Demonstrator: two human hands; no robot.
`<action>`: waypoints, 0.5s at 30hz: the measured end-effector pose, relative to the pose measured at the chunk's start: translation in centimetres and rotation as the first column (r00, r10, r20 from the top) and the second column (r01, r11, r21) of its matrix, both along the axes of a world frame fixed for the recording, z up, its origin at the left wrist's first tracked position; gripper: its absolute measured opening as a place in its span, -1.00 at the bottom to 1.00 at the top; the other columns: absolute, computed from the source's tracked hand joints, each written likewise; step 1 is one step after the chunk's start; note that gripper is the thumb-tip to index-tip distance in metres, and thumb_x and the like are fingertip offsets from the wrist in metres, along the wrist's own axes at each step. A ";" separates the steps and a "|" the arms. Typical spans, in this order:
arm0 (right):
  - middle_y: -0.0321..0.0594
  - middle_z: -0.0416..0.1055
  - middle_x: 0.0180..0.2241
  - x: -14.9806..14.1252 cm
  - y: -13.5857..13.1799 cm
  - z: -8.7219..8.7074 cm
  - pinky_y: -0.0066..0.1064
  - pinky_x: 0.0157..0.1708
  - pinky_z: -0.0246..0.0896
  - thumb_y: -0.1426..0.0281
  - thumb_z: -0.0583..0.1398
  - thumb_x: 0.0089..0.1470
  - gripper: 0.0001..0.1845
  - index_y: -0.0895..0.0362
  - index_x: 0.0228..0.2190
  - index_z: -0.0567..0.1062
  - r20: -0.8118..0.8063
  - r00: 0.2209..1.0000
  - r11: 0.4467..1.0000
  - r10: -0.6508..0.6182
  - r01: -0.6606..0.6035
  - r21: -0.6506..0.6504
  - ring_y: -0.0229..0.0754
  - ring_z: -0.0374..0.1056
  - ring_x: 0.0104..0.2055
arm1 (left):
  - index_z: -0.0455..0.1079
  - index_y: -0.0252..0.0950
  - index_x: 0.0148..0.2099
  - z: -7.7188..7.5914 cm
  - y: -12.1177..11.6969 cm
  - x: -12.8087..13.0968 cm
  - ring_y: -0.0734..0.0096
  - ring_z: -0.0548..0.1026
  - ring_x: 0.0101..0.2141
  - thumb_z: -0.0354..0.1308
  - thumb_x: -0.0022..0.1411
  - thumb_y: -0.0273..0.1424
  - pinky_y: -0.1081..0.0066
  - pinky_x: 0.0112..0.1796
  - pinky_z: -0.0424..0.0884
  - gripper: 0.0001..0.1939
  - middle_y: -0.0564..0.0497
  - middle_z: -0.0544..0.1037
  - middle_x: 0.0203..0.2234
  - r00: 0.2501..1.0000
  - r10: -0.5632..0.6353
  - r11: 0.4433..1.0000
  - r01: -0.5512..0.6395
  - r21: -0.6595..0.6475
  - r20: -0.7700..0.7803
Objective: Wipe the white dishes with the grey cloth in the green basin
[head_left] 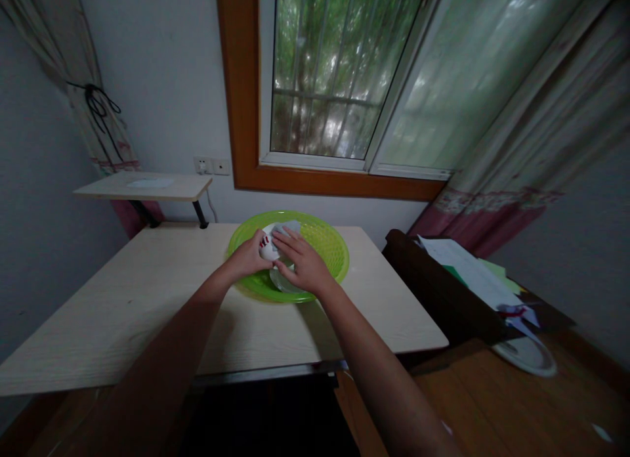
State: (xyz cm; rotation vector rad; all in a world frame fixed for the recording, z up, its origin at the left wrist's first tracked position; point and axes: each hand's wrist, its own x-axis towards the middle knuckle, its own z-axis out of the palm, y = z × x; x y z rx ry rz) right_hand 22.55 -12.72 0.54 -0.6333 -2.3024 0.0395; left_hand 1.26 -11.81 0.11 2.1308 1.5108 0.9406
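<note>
A bright green plastic basket with a mesh wall sits on the table by the window. Above it, my left hand grips a small white rounded piece of dishware with red and black marks; its exact kind is partly hidden. My right hand has its fingers over a pale grey cloth, pressing it against the white piece. Below my hands, a clear or whitish bowl-like thing lies in the basket, mostly covered by my fingers.
The pale wooden table has a small raised shelf at its back left, with a paper on it. To the right stands a dark brown piece of furniture bearing papers. A round white object lies low at the right.
</note>
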 end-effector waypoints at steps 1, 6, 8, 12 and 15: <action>-0.17 0.18 0.36 -0.1 0.1 0.0 0.08 0.41 -0.09 0.27 0.16 0.27 -0.38 -0.01 0.32 0.24 -0.008 1.000 1.000 -0.003 0.003 -0.002 0.00 -0.07 0.47 | 0.18 -0.21 -0.08 0.0 0.0 0.0 0.16 0.53 -0.25 0.35 -0.08 -0.17 0.32 -0.30 0.36 -0.43 -0.04 0.52 -0.24 1.000 0.005 1.000 -0.005 0.002 -0.001; -0.06 0.22 0.33 0.1 0.8 -0.5 -0.01 0.40 -0.02 0.23 0.15 0.28 -0.40 0.07 0.30 0.27 -0.147 0.976 0.983 -0.158 0.142 -0.115 0.00 0.11 0.39 | 0.19 -0.20 -0.07 -0.1 0.1 0.1 0.14 0.53 -0.21 0.34 -0.04 -0.11 0.29 -0.25 0.40 -0.43 -0.05 0.50 -0.21 0.999 0.033 0.999 -0.032 0.023 -0.009; -0.01 0.30 0.28 0.2 1.2 -0.8 -0.03 0.36 0.06 0.19 0.13 0.30 -0.44 0.10 0.26 0.33 -0.198 0.951 0.961 -0.238 0.202 -0.187 0.00 0.21 0.32 | 0.19 -0.20 -0.07 0.0 0.2 0.1 0.14 0.53 -0.21 0.35 -0.05 -0.11 0.29 -0.24 0.40 -0.42 -0.05 0.50 -0.20 0.999 0.048 0.998 -0.048 0.029 -0.010; 0.04 0.39 0.18 0.3 1.9 -1.3 -0.03 0.33 0.11 0.13 0.07 0.33 -0.47 0.14 0.19 0.41 -0.241 0.906 0.917 -0.347 0.274 -0.291 0.02 0.28 0.26 | 0.19 -0.20 -0.06 0.1 0.1 0.1 0.16 0.51 -0.23 0.36 -0.06 -0.14 0.29 -0.26 0.40 -0.42 -0.02 0.48 -0.23 0.996 0.088 0.996 -0.089 0.021 0.018; 0.06 0.34 0.19 0.3 2.2 -1.5 -0.07 0.34 0.09 0.12 0.06 0.34 -0.45 0.16 0.20 0.40 -0.254 0.899 0.913 -0.356 0.276 -0.302 0.01 0.25 0.27 | 0.19 -0.20 -0.06 0.0 0.2 0.0 0.16 0.51 -0.23 0.36 -0.06 -0.13 0.27 -0.24 0.41 -0.41 -0.02 0.47 -0.22 0.992 0.112 0.993 -0.114 0.023 0.051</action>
